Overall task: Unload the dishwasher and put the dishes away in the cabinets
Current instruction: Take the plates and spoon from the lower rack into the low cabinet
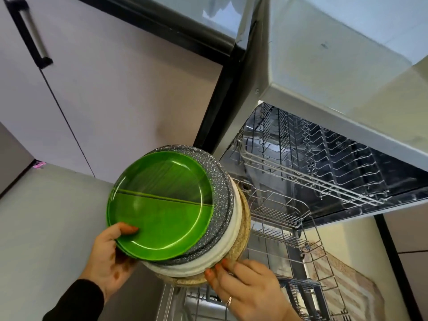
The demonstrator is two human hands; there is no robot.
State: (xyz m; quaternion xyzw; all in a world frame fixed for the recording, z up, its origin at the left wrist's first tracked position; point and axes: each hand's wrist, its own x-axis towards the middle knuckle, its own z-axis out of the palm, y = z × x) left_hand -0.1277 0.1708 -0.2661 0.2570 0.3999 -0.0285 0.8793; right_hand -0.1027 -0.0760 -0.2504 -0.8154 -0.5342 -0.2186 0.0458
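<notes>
I carry a tilted stack of plates above the open dishwasher. A green plate [159, 202] with a dividing line lies on top, over a grey speckled plate [221, 193], a white plate [234, 237] and a tan speckled one [244, 230] underneath. My left hand [108, 253] grips the stack's near left rim, thumb on the green plate. My right hand [245, 286] holds the stack's lower right edge, fingertips on the tan and white rims. The dishwasher's upper rack [308, 163] is pulled out and looks empty; the lower rack [289, 246] sits beneath it.
A countertop edge [335, 72] overhangs the dishwasher at the upper right. Pale cabinet doors with a black handle [30, 33] fill the upper left. Grey floor [46, 223] lies at the left. A patterned rug [347, 281] lies at the lower right.
</notes>
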